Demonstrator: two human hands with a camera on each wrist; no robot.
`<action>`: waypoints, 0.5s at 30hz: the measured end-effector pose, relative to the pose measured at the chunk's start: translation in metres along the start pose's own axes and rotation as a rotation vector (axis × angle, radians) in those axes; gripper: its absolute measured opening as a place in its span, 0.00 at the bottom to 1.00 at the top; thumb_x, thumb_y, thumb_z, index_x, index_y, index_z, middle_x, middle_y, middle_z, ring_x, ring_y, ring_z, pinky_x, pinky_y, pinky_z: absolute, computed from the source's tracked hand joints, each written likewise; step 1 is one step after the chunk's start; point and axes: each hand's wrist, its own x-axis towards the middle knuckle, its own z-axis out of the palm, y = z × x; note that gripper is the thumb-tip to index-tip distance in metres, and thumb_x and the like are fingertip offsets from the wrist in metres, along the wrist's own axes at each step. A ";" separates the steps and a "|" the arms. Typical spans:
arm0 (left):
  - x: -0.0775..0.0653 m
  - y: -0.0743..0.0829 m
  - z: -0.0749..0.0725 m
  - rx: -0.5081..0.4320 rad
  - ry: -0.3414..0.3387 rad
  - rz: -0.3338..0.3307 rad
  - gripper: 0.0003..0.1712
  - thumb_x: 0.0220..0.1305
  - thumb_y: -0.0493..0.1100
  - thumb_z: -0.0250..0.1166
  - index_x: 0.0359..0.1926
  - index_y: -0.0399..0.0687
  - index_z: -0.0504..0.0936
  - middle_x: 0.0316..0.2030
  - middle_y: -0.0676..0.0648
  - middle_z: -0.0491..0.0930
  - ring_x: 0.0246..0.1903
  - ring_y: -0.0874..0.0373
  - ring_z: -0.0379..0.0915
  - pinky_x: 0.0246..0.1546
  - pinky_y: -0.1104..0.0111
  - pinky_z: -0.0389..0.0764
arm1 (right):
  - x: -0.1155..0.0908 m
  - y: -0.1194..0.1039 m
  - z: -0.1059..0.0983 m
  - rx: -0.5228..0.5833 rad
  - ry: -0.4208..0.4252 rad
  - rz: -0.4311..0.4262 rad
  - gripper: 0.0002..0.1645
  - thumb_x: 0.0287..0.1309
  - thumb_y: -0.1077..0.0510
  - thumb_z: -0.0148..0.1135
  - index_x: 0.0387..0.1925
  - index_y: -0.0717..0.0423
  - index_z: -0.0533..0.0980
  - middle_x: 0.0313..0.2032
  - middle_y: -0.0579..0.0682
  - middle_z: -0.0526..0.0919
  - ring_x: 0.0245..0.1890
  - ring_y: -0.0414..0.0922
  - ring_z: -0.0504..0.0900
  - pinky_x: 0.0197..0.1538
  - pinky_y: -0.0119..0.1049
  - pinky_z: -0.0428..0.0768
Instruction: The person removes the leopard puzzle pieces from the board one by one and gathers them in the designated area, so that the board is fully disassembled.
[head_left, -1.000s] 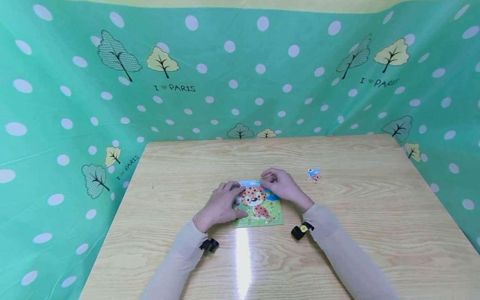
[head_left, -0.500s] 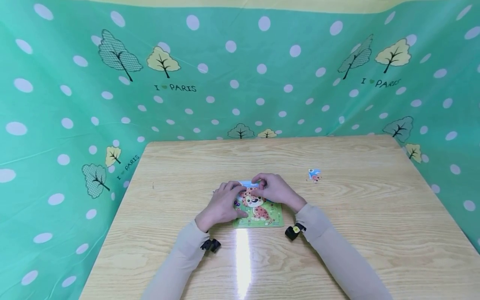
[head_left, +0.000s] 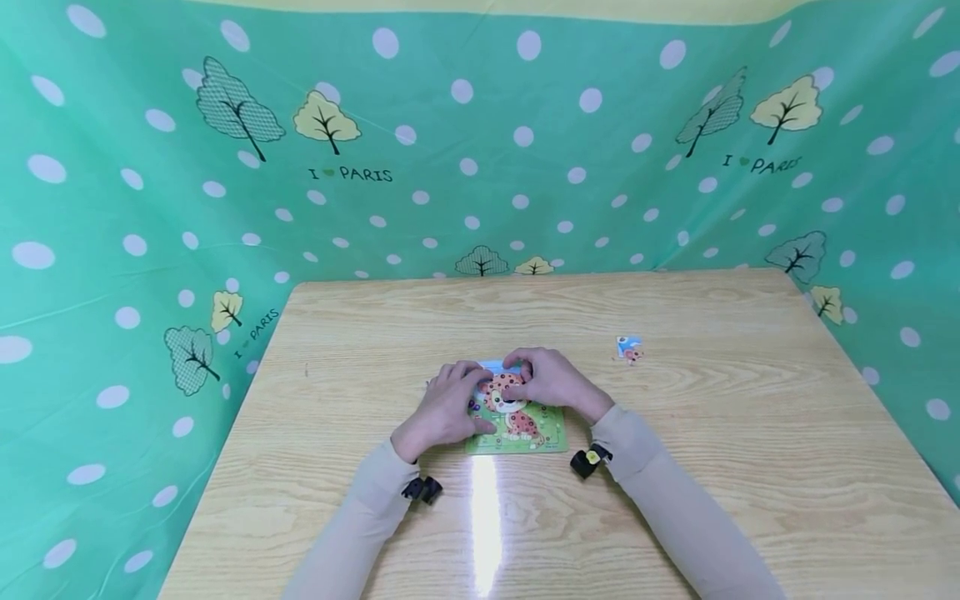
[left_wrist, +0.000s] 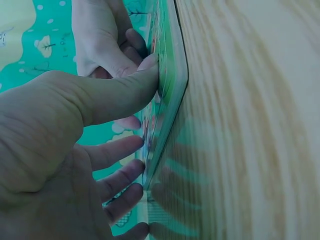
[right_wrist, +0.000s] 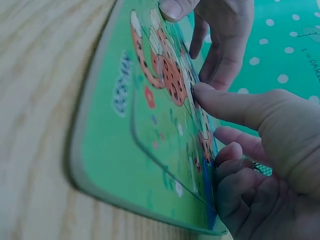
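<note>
A jigsaw puzzle (head_left: 551,435) with a spotted leopard cub on green grass lies flat on the table in its frame tray. My left hand (head_left: 444,412) spans its left side, fingers spread, the thumb resting near the lower edge. In the left wrist view those fingertips (left_wrist: 137,142) reach the puzzle's edge. My right hand (head_left: 553,377) is over the upper right part, its thumb on the cub's face and its index finger toward the top edge. The right wrist view shows the right thumb (right_wrist: 220,102) pressing the picture, the other fingers bent beside the board.
A loose puzzle piece (head_left: 628,350), blue with a pink animal, lies on the wooden table (head_left: 720,367) to the right behind the right hand. A green dotted cloth (head_left: 420,108) hangs behind and beside the table. Black cameras sit on both wrists.
My right hand has shifted left from the puzzle's top right corner over the cub's head, and its thumb has come lower onto the face. The left hand has stayed put.
</note>
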 end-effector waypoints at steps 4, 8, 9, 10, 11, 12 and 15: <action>0.000 0.000 0.001 -0.021 -0.004 -0.005 0.48 0.56 0.49 0.83 0.74 0.47 0.72 0.75 0.40 0.66 0.75 0.38 0.58 0.77 0.39 0.60 | 0.000 0.000 -0.001 -0.004 -0.006 -0.001 0.33 0.59 0.47 0.81 0.62 0.53 0.81 0.24 0.45 0.76 0.22 0.40 0.70 0.32 0.35 0.72; 0.000 0.000 0.001 -0.027 -0.006 -0.010 0.48 0.56 0.49 0.83 0.75 0.47 0.71 0.75 0.41 0.66 0.75 0.38 0.58 0.79 0.40 0.60 | 0.000 0.000 -0.002 -0.010 -0.010 -0.002 0.34 0.58 0.46 0.81 0.62 0.54 0.81 0.25 0.45 0.77 0.22 0.40 0.71 0.32 0.34 0.73; 0.000 0.000 0.001 -0.027 -0.007 -0.010 0.48 0.56 0.49 0.83 0.75 0.47 0.71 0.75 0.41 0.66 0.75 0.38 0.58 0.79 0.40 0.60 | 0.000 0.000 -0.003 -0.011 -0.009 0.000 0.34 0.58 0.46 0.81 0.62 0.54 0.81 0.25 0.45 0.77 0.23 0.40 0.71 0.32 0.34 0.73; 0.000 0.000 0.001 -0.027 -0.007 -0.011 0.48 0.56 0.48 0.83 0.75 0.47 0.71 0.75 0.41 0.66 0.75 0.38 0.58 0.79 0.40 0.60 | 0.000 0.000 -0.003 -0.010 -0.007 0.001 0.34 0.58 0.46 0.81 0.62 0.54 0.81 0.25 0.45 0.77 0.23 0.40 0.71 0.32 0.34 0.73; 0.000 0.000 0.001 -0.029 -0.008 -0.012 0.48 0.56 0.48 0.83 0.75 0.47 0.71 0.75 0.41 0.66 0.75 0.38 0.58 0.79 0.40 0.60 | 0.000 0.000 -0.002 -0.008 -0.002 0.004 0.34 0.58 0.46 0.81 0.61 0.54 0.81 0.25 0.44 0.76 0.23 0.40 0.71 0.32 0.33 0.73; 0.000 0.000 0.001 -0.030 -0.008 -0.013 0.49 0.56 0.48 0.83 0.75 0.48 0.71 0.75 0.41 0.66 0.75 0.38 0.58 0.79 0.40 0.60 | 0.000 0.000 -0.002 -0.004 0.003 0.005 0.33 0.58 0.47 0.81 0.61 0.55 0.81 0.25 0.44 0.76 0.23 0.40 0.71 0.32 0.33 0.73; 0.000 0.000 0.001 -0.039 -0.006 -0.012 0.48 0.57 0.48 0.83 0.75 0.48 0.70 0.75 0.41 0.66 0.75 0.39 0.58 0.78 0.40 0.60 | 0.000 0.000 -0.001 0.032 0.042 0.020 0.28 0.59 0.49 0.80 0.58 0.54 0.82 0.25 0.45 0.75 0.23 0.41 0.70 0.30 0.34 0.71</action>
